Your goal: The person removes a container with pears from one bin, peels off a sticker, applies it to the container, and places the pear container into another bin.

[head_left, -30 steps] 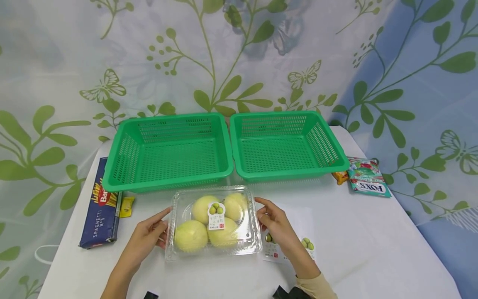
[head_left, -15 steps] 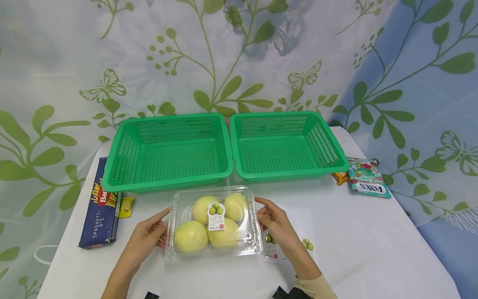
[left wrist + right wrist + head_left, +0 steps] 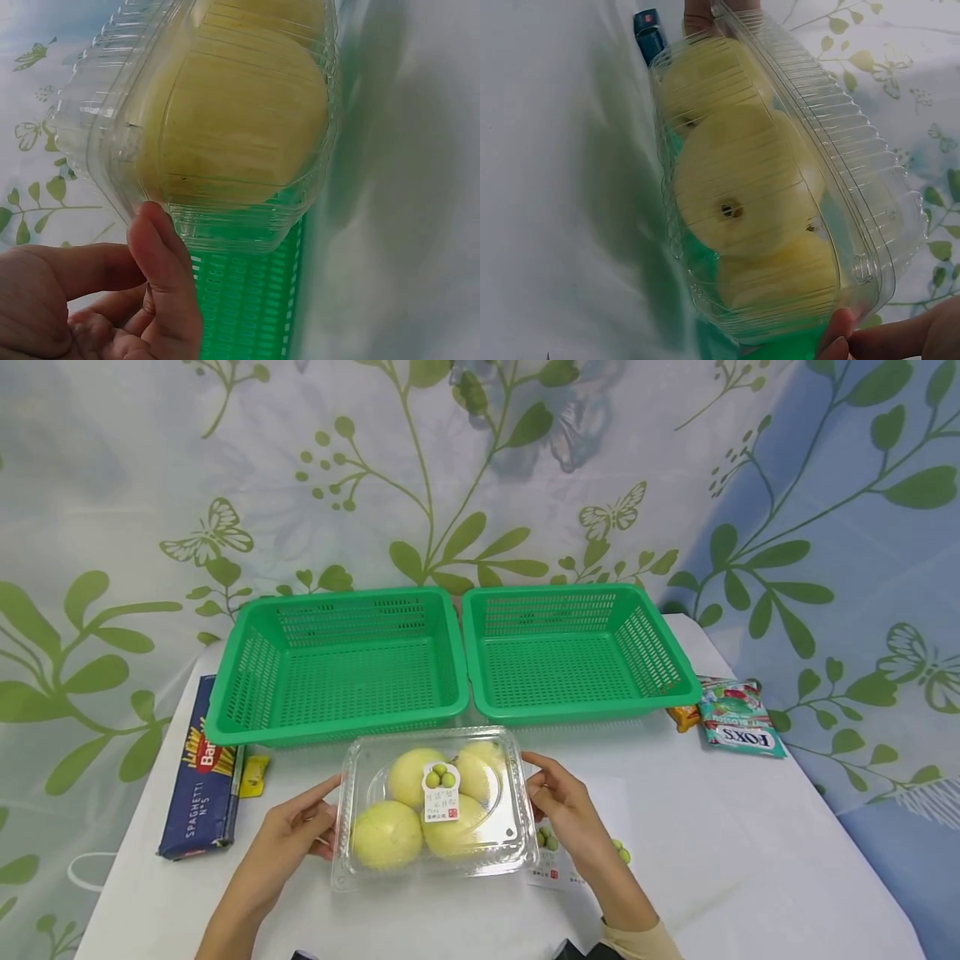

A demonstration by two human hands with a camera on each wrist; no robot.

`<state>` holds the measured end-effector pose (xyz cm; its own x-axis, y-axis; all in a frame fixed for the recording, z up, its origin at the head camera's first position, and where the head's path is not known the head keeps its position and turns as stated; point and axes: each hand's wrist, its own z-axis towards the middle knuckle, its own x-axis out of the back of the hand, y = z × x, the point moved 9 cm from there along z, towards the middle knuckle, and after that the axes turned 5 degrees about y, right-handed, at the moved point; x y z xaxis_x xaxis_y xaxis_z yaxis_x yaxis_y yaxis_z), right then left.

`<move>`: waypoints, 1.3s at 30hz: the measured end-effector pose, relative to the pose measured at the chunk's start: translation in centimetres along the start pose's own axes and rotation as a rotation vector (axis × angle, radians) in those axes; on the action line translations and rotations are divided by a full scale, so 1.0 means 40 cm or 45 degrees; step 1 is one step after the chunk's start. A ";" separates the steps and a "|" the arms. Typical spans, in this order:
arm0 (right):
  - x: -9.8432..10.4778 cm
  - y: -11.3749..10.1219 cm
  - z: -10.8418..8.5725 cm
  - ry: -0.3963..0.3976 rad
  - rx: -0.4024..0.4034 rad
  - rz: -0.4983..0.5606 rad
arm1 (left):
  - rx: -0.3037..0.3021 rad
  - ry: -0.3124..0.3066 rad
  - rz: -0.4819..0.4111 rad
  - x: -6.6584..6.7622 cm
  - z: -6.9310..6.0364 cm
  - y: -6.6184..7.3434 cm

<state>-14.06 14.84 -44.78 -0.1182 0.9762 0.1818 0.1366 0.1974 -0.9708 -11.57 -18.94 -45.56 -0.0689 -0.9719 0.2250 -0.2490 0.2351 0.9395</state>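
Observation:
A clear plastic clamshell box (image 3: 491, 817) holds several round, pale yellow fruits (image 3: 387, 835) that look like pears. On its lid sits a white label (image 3: 441, 793) with a green fruit picture. My left hand (image 3: 296, 827) pinches the box's left rim; the left wrist view shows thumb and finger meeting at the lid's edge. My right hand (image 3: 566, 806) pinches the opposite rim, its fingertips (image 3: 840, 326) visible low in the right wrist view. Both wrist views show the box held above the white cloth, casting a shadow.
Two green baskets (image 3: 337, 727) (image 3: 585, 710) stand side by side behind the box. A blue spaghetti pack (image 3: 198, 785) and a small yellow packet (image 3: 253, 775) lie left. Candy bags (image 3: 738, 718) lie right. A label sheet (image 3: 551, 864) is partly beneath my right hand.
The box has risen and shifted slightly to the right, turning a little, with both hands still on its rims. My right hand has moved a short way right; the baskets stay put.

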 end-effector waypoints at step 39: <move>0.043 -0.078 -0.023 0.015 0.137 0.255 | -0.296 -0.244 -0.367 -0.009 -0.029 0.084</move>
<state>-13.80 15.97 -41.29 -0.0875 0.9960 -0.0151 0.0505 -0.0107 -0.9987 -11.25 -17.80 -42.18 -0.2124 -0.9733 -0.0871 -0.0614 -0.0757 0.9952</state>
